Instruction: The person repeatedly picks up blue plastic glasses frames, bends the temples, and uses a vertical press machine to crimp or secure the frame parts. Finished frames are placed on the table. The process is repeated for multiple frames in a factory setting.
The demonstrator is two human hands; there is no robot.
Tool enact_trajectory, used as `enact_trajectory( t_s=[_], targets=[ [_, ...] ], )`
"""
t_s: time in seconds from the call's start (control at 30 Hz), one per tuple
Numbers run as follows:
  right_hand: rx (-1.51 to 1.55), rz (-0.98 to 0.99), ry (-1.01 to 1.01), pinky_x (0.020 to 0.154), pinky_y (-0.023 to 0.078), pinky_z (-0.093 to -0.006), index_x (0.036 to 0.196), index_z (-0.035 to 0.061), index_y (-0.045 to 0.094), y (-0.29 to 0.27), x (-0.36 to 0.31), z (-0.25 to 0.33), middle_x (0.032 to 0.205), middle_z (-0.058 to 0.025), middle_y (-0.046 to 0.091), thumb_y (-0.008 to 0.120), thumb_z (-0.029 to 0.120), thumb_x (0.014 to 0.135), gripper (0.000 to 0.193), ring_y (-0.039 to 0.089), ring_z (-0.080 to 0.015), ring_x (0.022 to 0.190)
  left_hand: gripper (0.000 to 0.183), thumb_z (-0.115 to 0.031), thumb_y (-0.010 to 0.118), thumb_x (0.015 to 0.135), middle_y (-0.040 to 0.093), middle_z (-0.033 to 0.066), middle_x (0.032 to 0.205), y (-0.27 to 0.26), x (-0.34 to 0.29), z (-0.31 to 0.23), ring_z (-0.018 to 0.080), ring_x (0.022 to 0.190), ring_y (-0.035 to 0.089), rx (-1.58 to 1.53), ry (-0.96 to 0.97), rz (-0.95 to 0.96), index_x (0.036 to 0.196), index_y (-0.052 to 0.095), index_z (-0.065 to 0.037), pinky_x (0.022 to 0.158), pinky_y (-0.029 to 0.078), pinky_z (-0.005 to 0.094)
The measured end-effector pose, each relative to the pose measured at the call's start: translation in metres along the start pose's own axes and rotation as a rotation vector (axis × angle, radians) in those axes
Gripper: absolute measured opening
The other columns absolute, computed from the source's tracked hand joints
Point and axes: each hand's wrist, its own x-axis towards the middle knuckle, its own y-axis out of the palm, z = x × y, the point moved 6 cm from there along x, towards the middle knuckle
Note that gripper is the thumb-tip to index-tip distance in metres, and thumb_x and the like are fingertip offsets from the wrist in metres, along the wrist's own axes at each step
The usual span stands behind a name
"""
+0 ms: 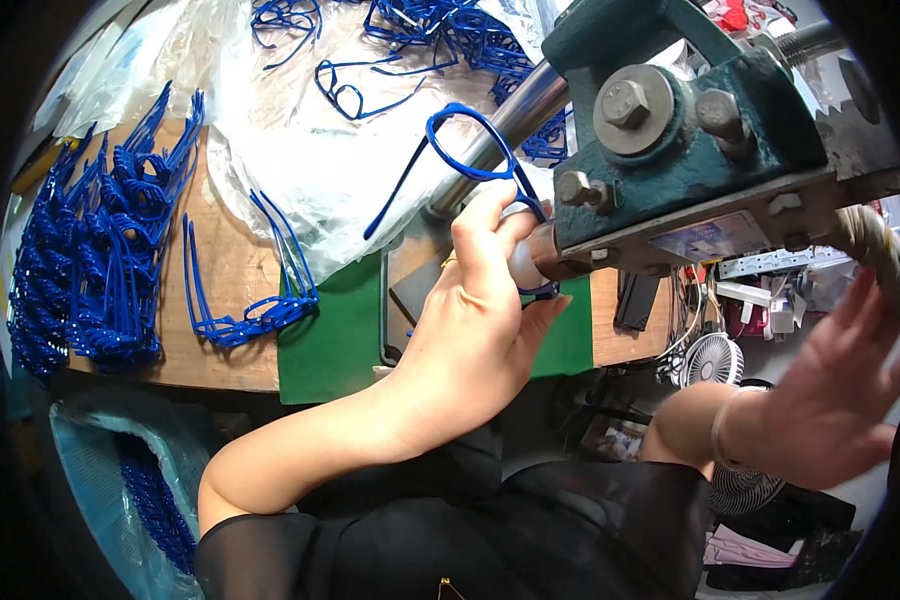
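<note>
My left hand [475, 310] is closed on a pair of blue eyeglass frames [475, 172], under the head of a dark green press [690, 130]. One round rim and a temple arm stick up past my fingers; the rest of the frames is partly hidden by the hand. A whitish rounded piece [523, 265] at the press's copper-coloured tip sits beside my fingers. At the right, my right hand [820, 390] is slightly blurred, its fingers stretched out and apart. Its fingertips come close to a wrapped handle [868, 238]; whether they touch it I cannot tell.
Stacked blue frames [120, 260] stand on the wooden table at left, with a few folded frames [255, 320] nearby. More loose frames [450, 30] lie on plastic sheeting [300, 170] at the back. A green mat [330, 350] lies underneath. A blue-lined bag [90, 450] and small fan [712, 360] flank me.
</note>
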Motion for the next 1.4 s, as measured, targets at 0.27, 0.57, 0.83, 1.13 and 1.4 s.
enact_trajectory(
  t_s=[0.27, 0.57, 0.83, 1.13, 1.4],
  targets=[
    [-0.5, 0.154, 0.976, 0.072, 0.043, -0.0234, 0.087, -0.0007, 0.057, -0.047, -0.217, -0.16, 0.083, -0.0044, 0.058, 0.059, 0.007, 0.081, 0.01, 0.054, -0.0103, 0.077, 0.079, 0.015, 0.056, 0.07, 0.046, 0.0214, 0.119, -0.029, -0.05, 0.003, 0.0085, 0.073, 0.054, -0.332, -0.04, -0.016, 0.13, 0.009, -0.009, 0.067, 0.044, 0.0187],
    [-0.695, 0.28, 0.894, 0.056, 0.041, -0.022, 0.081, 0.0006, 0.058, -0.055, -0.263, -0.184, 0.073, -0.0039, 0.053, 0.061, 0.005, 0.078, 0.006, 0.05, -0.0103, 0.061, 0.068, -0.005, 0.056, 0.079, 0.053, 0.0202, 0.098, -0.03, -0.07, 0.013, 0.0106, 0.06, 0.05, -0.527, -0.174, -0.067, 0.128, 0.01, -0.007, 0.056, 0.045, 0.0206],
    [-0.799, 0.338, 0.794, 0.062, 0.041, -0.0311, 0.076, 0.0035, 0.057, -0.044, -0.261, -0.189, 0.071, -0.0066, 0.052, 0.063, 0.008, 0.074, 0.008, 0.05, -0.0205, 0.066, 0.081, 0.01, 0.056, 0.072, 0.047, 0.024, 0.113, -0.029, -0.069, 0.018, 0.0237, 0.084, 0.061, -0.683, -0.382, -0.098, 0.133, 0.007, -0.011, 0.071, 0.052, 0.0304],
    [-0.649, 0.273, 0.905, 0.059, 0.043, -0.0253, 0.08, 0.001, 0.06, -0.055, -0.267, -0.19, 0.073, -0.0059, 0.053, 0.064, 0.005, 0.074, 0.008, 0.052, -0.0143, 0.065, 0.026, -0.03, 0.039, 0.093, 0.053, 0.0207, 0.1, -0.017, -0.075, 0.027, 0.0251, 0.084, 0.062, -1.158, -0.614, 0.134, 0.085, 0.04, -0.005, 0.071, 0.053, 0.034],
    [-0.779, 0.301, 0.762, 0.057, 0.041, -0.0281, 0.071, 0.0035, 0.06, -0.047, -0.26, -0.194, 0.066, -0.0047, 0.052, 0.067, 0.007, 0.07, 0.008, 0.05, -0.0179, 0.064, 0.041, -0.008, 0.048, 0.087, 0.056, 0.0146, 0.097, -0.011, -0.084, 0.024, 0.0186, 0.074, 0.061, -0.723, -0.736, 0.144, 0.123, 0.029, -0.003, 0.067, 0.05, 0.0282]
  ],
)
